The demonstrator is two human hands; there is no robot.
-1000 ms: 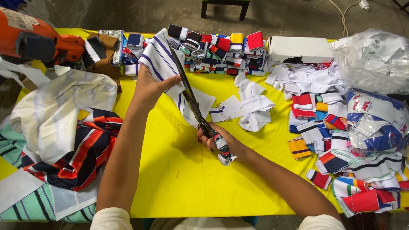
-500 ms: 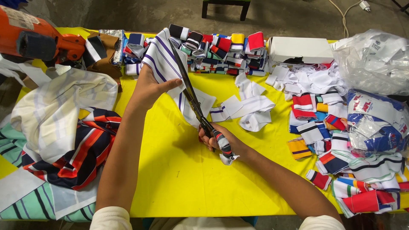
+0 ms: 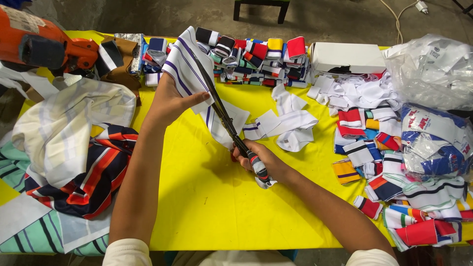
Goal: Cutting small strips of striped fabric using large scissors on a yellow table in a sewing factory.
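Over the yellow tabletop (image 3: 197, 197), the left hand (image 3: 170, 101) lifts a white strip with purple stripes (image 3: 185, 64), fingers pinched on its lower edge. The strip's long axis runs up and away from that hand. Right of it, the right hand (image 3: 261, 160) is clenched round the scissors (image 3: 224, 118), whose blades slant up-left along the strip's edge.
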